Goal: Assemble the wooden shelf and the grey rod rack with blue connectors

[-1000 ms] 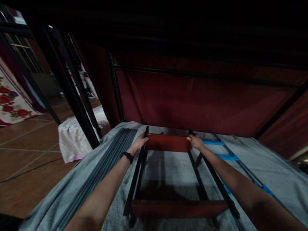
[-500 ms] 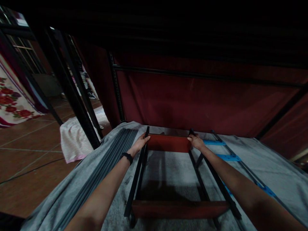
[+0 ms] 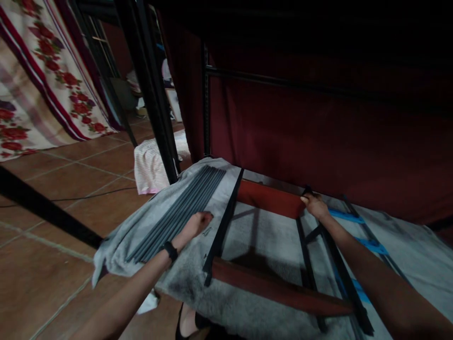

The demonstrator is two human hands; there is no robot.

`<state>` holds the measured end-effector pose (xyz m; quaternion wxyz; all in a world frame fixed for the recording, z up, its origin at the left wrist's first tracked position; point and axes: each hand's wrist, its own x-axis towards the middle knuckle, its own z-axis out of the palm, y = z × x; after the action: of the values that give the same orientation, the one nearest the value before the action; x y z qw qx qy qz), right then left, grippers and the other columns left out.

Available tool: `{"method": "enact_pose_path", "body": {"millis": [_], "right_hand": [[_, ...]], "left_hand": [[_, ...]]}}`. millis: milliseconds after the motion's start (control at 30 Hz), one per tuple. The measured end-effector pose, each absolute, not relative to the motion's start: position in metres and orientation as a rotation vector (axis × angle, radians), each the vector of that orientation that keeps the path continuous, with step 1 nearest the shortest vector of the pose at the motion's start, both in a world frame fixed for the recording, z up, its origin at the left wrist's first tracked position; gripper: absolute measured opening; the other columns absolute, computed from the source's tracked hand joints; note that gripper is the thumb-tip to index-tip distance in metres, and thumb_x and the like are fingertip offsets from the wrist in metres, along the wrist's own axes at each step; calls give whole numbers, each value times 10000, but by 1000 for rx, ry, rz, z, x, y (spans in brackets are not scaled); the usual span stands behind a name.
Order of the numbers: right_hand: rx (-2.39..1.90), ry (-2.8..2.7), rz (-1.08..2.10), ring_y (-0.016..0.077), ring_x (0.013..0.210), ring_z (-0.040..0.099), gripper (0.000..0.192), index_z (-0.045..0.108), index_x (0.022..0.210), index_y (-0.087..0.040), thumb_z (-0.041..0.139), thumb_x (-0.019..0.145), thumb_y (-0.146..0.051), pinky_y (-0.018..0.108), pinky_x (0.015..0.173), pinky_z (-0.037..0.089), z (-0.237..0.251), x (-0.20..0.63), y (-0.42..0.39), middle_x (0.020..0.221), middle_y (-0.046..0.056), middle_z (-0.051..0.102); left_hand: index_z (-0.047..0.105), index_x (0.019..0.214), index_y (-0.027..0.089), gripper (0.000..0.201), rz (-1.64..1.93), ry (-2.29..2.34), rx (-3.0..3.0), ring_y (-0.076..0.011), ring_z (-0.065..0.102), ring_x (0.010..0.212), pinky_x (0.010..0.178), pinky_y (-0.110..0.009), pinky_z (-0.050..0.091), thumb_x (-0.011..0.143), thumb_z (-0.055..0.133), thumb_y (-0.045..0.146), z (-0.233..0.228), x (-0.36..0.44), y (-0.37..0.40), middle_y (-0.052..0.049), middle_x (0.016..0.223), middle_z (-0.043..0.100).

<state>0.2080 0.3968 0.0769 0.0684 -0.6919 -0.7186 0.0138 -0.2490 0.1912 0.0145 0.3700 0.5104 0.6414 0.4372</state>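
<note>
A frame of black bars [image 3: 226, 222] with two reddish-brown boards lies on the grey cloth. Its far board [image 3: 269, 198] and near board [image 3: 279, 288] run crosswise between the bars. My right hand [image 3: 316, 206] grips the far right corner, fingers closed around the end of the far board and the bar there. Left of the frame, my left hand [image 3: 198, 224] is low over the cloth with its fingers curled together; whether anything is inside them is hidden. Small metal pieces [image 3: 208, 231] lie just beside it. Under that forearm stretches a row of grey rods [image 3: 177, 212].
Blue-and-dark ladder-like pieces [image 3: 371, 245] lie to the right on the grey cloth [image 3: 191, 278]. Black uprights [image 3: 152, 89] and a dark red curtain [image 3: 300, 137] enclose the far side. A cable [image 3: 95, 194] crosses the tiled floor at left, near a striped cloth [image 3: 150, 165].
My left hand has let go of the frame's far left corner and come down to the cloth beside the rods. The right hand keeps its hold. The view has swung left.
</note>
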Motion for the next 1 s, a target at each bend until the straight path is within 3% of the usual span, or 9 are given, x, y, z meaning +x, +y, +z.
{"method": "enact_pose_path", "body": {"millis": [300,500,600,733,833,1000], "right_hand": [[-2046,-2166,18,282,1109,604,450,625,1271,-222,351,1006,-460,372,881,472,76,211,395,1220,162,613],[-2065,-2147,37,256,1055,633,445,627,1278,-239,365,1002,-468,354,882,477,79,208,395,1239,147,602],[-2084,-2128,64,246,1033,642,449,618,1287,-247,356,1005,-479,349,878,482,79,206,394,1255,142,591],[-2080,-2130,75,229,1074,633,429,613,1282,-255,349,1014,-462,324,887,478,79,204,394,1267,127,590],[-2064,-2129,58,219,1113,618,404,617,1263,-254,367,1012,-447,303,891,477,79,204,393,1266,113,598],[-2030,-2115,16,216,1074,633,371,634,1228,-267,383,1007,-426,303,862,491,75,205,393,1246,101,613]], "left_hand": [[569,655,200,108,720,2031,1720,-201,551,743,801,-323,409,741,609,149,5,-237,157,-33,708,568],[475,636,221,212,570,2185,1611,-231,601,721,712,-323,410,764,644,212,-5,-238,156,-48,692,570],[469,681,233,196,724,2200,1545,-219,598,652,646,-309,402,810,612,270,2,-249,167,-31,633,567],[484,736,232,182,1126,1858,1422,-160,538,492,544,-272,384,888,502,330,37,-257,213,11,555,579],[518,715,216,150,1348,1671,1398,-145,546,505,551,-255,403,834,567,292,69,-249,264,26,534,577],[530,674,194,114,1388,1534,1258,-163,600,531,576,-283,479,783,558,170,85,-226,330,6,539,581]]}}
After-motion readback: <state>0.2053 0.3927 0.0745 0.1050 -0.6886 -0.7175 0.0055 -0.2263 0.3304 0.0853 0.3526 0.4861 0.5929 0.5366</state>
